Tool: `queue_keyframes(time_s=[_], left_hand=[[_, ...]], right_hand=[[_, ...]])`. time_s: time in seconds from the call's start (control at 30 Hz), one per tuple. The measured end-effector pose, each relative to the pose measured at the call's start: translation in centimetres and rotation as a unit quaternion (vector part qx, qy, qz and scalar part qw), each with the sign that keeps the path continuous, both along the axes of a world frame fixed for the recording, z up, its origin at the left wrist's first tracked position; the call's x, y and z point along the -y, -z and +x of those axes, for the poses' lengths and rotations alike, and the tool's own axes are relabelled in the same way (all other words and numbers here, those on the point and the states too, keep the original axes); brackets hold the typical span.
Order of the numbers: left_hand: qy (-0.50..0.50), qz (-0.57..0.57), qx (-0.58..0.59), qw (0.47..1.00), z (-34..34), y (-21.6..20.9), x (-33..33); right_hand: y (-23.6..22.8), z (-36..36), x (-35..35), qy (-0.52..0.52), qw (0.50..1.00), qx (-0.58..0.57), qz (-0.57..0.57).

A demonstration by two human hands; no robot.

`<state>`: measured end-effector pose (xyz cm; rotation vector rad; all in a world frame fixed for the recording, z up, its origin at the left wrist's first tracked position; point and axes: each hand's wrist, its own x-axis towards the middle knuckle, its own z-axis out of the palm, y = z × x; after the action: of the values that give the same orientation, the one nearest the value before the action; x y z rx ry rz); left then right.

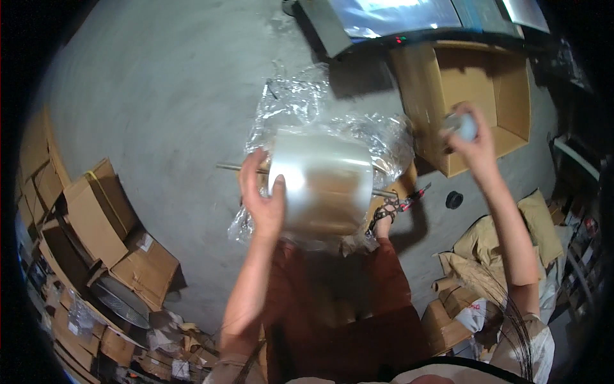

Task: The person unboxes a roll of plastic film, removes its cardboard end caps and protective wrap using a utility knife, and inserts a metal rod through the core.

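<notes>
A large, shiny roll of plastic film [323,182] lies in front of me, with a thin metal rod [227,167] sticking out at both ends. My left hand [262,201] grips its left end, thumb on the film and fingers by the rod. Crumpled clear plastic wrap [291,99] spreads behind and around the roll. Off to the right, my right hand [474,141] is raised and closed around a small pale round object [467,127], blurred and partly covered by the fingers. That hand is in front of an open cardboard box [422,96].
Red-handled pliers or cutters [412,198] lie by my right foot, near a small black ring [454,200]. Flattened and open cartons [99,211] are piled at the left. Sacks [480,243] sit at the right. A machine or bench [396,19] stands at the back.
</notes>
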<state>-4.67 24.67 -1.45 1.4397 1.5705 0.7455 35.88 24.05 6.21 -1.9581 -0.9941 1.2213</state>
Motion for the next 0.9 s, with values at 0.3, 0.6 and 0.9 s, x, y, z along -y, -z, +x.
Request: queue_keyframes(time_s=[0.3, 0.6, 0.9], left_hand=[[-0.193, -0.382, 0.459, 0.778, -4.2, -6.1, -0.6], [-0.421, -0.291, 0.364, 0.778, -21.1, 1.5, 3.6], [-0.402, -0.402, 0.348, 0.746, -22.3, 8.0, 5.9]], right_hand=[[-0.6, -27.4, -8.4, -0.528, 0.849, -0.012, 0.014], [12.4, -46.7, -17.6, -0.706, 0.673, 0.216, -0.052], [23.6, -50.2, -15.0, -0.760, 0.614, 0.195, -0.090]])
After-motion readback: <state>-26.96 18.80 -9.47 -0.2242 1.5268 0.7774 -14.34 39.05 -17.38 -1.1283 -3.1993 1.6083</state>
